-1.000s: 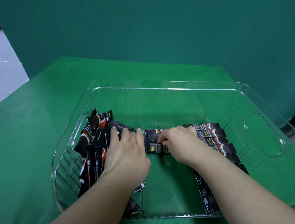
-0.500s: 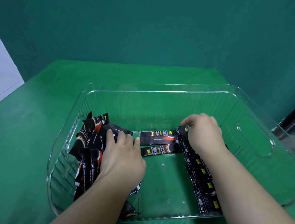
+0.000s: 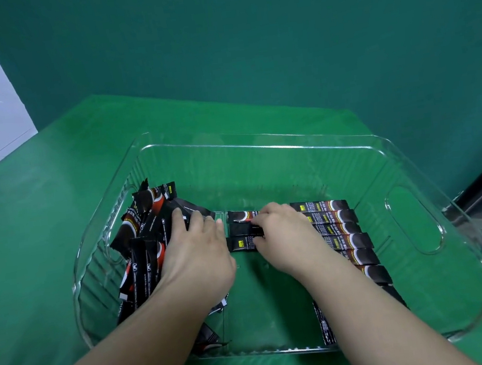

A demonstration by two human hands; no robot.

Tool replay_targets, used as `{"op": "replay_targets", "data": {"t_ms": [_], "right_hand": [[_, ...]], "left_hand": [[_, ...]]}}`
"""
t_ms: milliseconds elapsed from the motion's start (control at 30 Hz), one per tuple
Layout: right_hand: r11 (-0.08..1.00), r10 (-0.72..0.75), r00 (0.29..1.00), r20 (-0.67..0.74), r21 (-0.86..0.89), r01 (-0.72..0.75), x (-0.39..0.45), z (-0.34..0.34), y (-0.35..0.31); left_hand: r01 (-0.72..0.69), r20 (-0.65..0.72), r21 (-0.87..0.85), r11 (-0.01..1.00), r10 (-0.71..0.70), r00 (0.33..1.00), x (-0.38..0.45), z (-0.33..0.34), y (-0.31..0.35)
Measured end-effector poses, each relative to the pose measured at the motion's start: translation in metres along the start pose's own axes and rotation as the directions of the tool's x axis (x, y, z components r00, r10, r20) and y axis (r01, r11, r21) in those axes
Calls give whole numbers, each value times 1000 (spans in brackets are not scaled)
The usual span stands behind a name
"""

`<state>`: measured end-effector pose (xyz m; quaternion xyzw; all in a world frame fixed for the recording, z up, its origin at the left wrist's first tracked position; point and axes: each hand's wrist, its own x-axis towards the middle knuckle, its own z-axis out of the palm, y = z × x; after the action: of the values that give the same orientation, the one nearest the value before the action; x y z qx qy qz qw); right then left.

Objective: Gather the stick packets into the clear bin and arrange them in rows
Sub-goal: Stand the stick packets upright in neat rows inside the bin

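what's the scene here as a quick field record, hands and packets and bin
container: clear bin on green table
loose pile: stick packets, jumbled at bin's left end
row: packets lying side by side, right of centre
left hand: resting flat on the pile
right hand: fingers on the row's left ends, grip unclear

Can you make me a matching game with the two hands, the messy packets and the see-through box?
Things:
1. left hand
2. right hand
3. loose pile of packets
4. clear bin

Descriptions:
A. sits on the green table and holds everything
B. heaped at the bin's left end
C. fingers at the near ends of the tidy row of packets
D. rests flat on the loose pile

Pairs: 1-D, 2-C, 3-B, 4-A
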<state>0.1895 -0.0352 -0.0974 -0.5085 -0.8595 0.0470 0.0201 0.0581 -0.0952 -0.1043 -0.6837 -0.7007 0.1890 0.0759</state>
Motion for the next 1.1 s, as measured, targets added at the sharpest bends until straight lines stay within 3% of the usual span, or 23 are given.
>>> {"op": "replay_targets", "data": {"t_ms": [167,433,733,933,1100], "right_hand": [[992,-121,988,100,56,116,5,13,-3],[988,-148,982,119,72,140,9,16,2],[989,-141,980,143,73,131,8,16,2],[962,-163,986,32,229,151,-1,-4,-9],[914,-217,945,244,390,109,-10,-10,-18]], "left_hand": [[-1,1,3,1000,1,1000,-1,-1,0],[-84,94,-33,996,87,992,-5,-12,-11],[-207,347,45,977,179,921,-13,-33,-26],[-221,262,108,969,187,947,-19,-23,-26],[-194,165,39,980,185,969,-19,-20,-27]]}}
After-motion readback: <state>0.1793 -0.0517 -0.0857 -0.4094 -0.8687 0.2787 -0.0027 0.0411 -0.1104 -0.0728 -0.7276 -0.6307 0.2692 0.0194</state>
